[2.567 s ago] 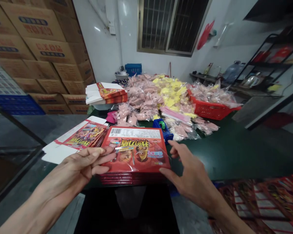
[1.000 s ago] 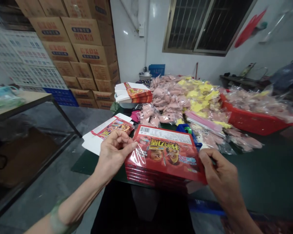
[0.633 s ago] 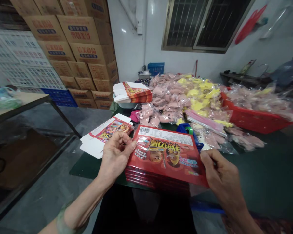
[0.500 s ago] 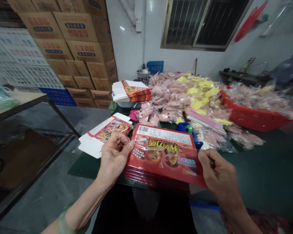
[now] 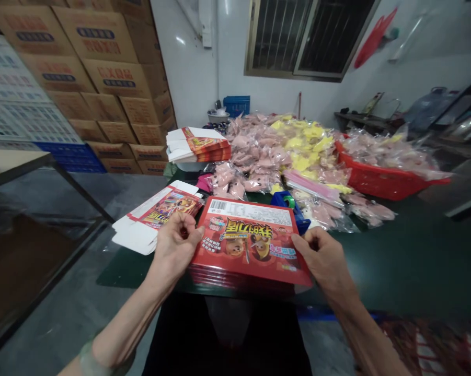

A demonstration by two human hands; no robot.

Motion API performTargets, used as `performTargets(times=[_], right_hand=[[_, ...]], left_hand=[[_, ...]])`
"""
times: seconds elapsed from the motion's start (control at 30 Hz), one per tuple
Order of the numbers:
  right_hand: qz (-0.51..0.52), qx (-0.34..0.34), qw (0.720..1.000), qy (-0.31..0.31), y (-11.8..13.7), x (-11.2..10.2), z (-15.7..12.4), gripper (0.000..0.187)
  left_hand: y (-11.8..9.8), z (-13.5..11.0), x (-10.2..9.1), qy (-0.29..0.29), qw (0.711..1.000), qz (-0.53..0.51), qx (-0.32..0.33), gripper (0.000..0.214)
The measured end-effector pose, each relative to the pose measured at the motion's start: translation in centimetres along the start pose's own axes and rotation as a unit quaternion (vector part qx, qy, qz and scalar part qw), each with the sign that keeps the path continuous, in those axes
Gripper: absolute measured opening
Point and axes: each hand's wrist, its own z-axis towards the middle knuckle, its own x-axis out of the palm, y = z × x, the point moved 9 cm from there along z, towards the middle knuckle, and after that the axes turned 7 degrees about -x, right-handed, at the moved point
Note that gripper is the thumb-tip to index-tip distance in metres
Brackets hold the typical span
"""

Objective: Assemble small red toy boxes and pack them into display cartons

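Note:
A stack of flat, glossy red printed packages (image 5: pixel 251 248) lies at the table's near edge, with a white label strip and barcode along its far side. At its left edge my left hand (image 5: pixel 179 241) is closed, thumb and forefinger pinched at the top package. My right hand (image 5: pixel 321 256) grips the right edge of that same package, thumb on top and fingers curled. Left of the stack are flattened white-and-red cartons (image 5: pixel 157 214), fanned out. Just beyond the stack sits a blue tape dispenser (image 5: pixel 298 214) with a green roll.
Bagged pink and yellow plush pieces (image 5: pixel 266 151) are heaped across the back of the green table (image 5: pixel 408 261). A red basket (image 5: pixel 388 180) holds more. More folded cartons (image 5: pixel 199 146) stand at back left. Brown boxes (image 5: pixel 98 36) are stacked by the wall, near a side table (image 5: pixel 15 167).
The view has turned slightly right, so the scene sits further left. Both hands stay at the top package's edges, and its right side now lies flatter on the stack.

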Motion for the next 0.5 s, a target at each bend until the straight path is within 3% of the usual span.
performTargets(times=[0.2, 0.37, 0.5], right_hand=[[0.177, 0.112, 0.977, 0.024, -2.3, 1.8, -0.8, 0.034], [0.211, 0.134, 0.967, 0.043, -2.2, 2.2, -1.2, 0.035], [0.215, 0.146, 0.964, 0.050, -2.3, 2.2, -1.8, 0.034]], left_hand=[[0.1, 1.5, 0.3, 0.026, 0.999, 0.017, -0.015, 0.035], [-0.2, 2.8, 1.1, 0.078, 0.992, 0.097, -0.012, 0.039], [0.4, 2.8, 1.5, 0.091, 0.995, 0.032, -0.021, 0.032]])
